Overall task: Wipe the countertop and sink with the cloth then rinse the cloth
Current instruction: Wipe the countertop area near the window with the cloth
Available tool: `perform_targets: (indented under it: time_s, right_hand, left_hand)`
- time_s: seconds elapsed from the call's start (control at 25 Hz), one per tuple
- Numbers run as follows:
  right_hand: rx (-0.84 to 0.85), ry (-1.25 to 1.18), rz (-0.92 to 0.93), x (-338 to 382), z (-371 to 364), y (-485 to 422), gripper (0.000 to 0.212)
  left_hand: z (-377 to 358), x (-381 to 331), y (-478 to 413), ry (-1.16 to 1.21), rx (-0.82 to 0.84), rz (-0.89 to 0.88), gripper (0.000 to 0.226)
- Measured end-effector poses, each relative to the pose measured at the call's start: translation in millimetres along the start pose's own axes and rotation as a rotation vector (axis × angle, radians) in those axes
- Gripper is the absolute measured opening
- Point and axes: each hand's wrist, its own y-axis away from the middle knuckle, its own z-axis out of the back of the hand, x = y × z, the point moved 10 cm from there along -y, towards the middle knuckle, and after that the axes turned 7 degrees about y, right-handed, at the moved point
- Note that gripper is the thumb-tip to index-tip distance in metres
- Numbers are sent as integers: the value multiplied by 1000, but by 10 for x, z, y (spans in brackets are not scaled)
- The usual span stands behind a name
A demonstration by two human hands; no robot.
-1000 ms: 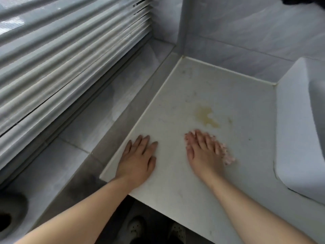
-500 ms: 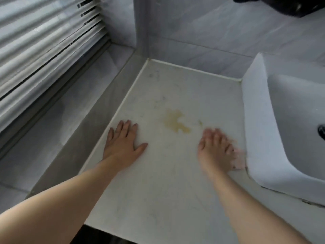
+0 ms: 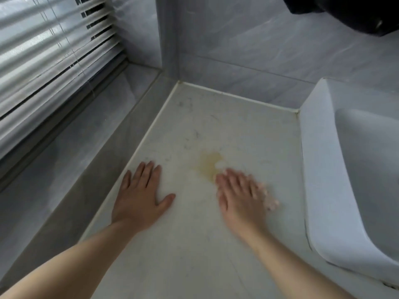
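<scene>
My right hand [image 3: 239, 195] lies flat on a pale pink cloth [image 3: 271, 201], pressing it onto the white countertop [image 3: 194, 255]; only the cloth's edge shows past my fingers. The hand is blurred with motion and its fingertips touch the lower edge of a yellow stain [image 3: 209, 165]. My left hand [image 3: 140, 197] rests flat on the countertop near its left edge, fingers spread, holding nothing. The white sink [image 3: 323, 190] stands raised at the right, its basin partly out of frame.
A grey tiled ledge [image 3: 86, 158] runs along the left below window blinds [image 3: 43, 61]. Tiled walls [image 3: 248, 61] close the back corner. A dark object [image 3: 345, 14] hangs at the top right. Fine hairs and specks lie on the far countertop.
My right hand with the cloth swept right toward the sink, then back left and forward to the stain. The left hand stayed planted. The view swung right and the sink came in.
</scene>
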Motion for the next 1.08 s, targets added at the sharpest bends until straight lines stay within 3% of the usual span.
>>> perform_targets:
  time_s: [0.08,0.12,0.2,0.28,0.36,0.44,0.52,0.6,0.72,0.8,0.92,0.96,1.0,1.08]
  right_hand:
    - [27,48,128,20,-34,119,51]
    - [-1,55,52,-194,0,27,51]
    - [6,15,-276,-817,1,-290,52]
    - [78,-50,-481,-931,-38,-491,50]
    - [-15,-37,-291,-339,24,-464,51]
    - [16,-28,68,354,-26,-99,50]
    - [39,13,207,309,-45,46,49]
    - [-2,30,-40,-298,-5,-193,50]
    - [112,-88,-495,-946,-56,-563,49]
    - [76,-95,-423,-524,-20,-658,49]
    - [8,-12,67,286,-43,-307,50]
    - [21,18,121,243,-53,-211,50]
    - [38,26,74,23,-49,-241,51]
    - [69,-15,-252,-618,-30,-439,53]
  left_hand:
    - [-20,11,-5,-26,-11,-10,89]
    - [-39,15,-1,-33,-3,-12,85]
    - [-57,35,-1,-39,14,0,79]
    - [-54,33,9,-38,10,4,79]
    - [-37,27,9,-31,-12,-5,81]
    - [-9,23,12,-30,-33,-7,83]
    - [-5,26,6,-39,-46,-11,83]
    - [-17,27,0,-52,-45,-11,82]
    - [-22,21,-1,-51,-43,-15,79]
    - [-32,30,8,-28,-38,-19,80]
    - [3,30,15,-12,-61,-17,83]
    - [26,19,14,-9,-69,-20,86]
    - [38,12,10,2,-68,-22,89]
    - [55,10,15,19,-88,-23,92]
